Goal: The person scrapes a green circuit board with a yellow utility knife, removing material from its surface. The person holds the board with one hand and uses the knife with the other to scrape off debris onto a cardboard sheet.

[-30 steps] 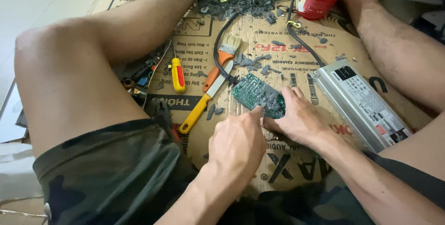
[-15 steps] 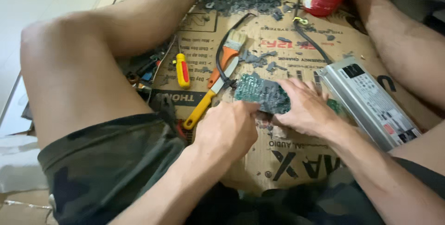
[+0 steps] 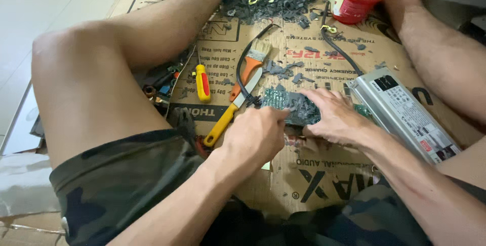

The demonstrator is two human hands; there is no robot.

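While gripped, green debris-caked circuit board point(image 3: 283, 101)

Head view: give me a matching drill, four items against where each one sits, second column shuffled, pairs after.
Things:
1. circuit board
2. paintbrush
3. red cup
4. metal power supply case

Places:
A. at the top of the cardboard, full of tangled copper wire
B. to the right of the right hand, lying at a slant
C. under the fingers of both hands, left hand at its near edge
D. above the board, orange handle, bristles pointing away from the person

Pairs: 1-C, 2-D, 3-A, 4-B
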